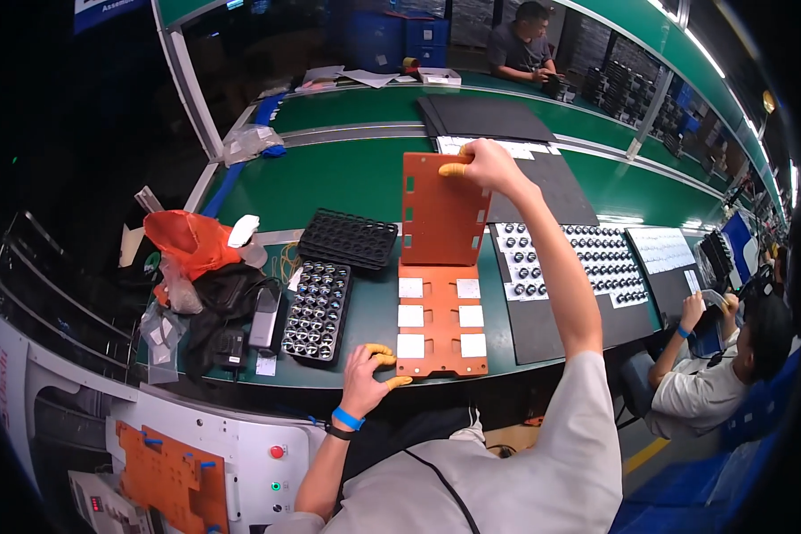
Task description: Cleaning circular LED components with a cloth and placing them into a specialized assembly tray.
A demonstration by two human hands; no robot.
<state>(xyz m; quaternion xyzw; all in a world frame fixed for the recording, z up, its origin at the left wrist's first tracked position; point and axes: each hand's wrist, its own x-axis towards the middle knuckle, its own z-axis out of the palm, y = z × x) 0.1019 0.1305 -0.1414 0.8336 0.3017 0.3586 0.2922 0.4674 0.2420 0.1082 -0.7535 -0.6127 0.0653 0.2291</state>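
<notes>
An orange-brown hinged fixture lies opened on the green bench in front of me. Its base plate (432, 343) holds several white square pieces (410, 315) in two columns. The lid plate (443, 214), with slots along its sides, stands up at the far end of the base. My right hand (491, 169) pinches the lid's top edge near its right corner, with yellow covers on the fingertips. By the near left corner of the base is my left hand (365, 381), its thumb and fingers apart and holding nothing; whether it touches the plate I cannot tell.
Left of the fixture stand a black tray of shiny round parts (317, 311) and a black tray (347, 238). An orange bag (191, 242) lies farther left. On the right, dark boards carry rows of round black parts (596, 258). One person sits at right, another across the bench.
</notes>
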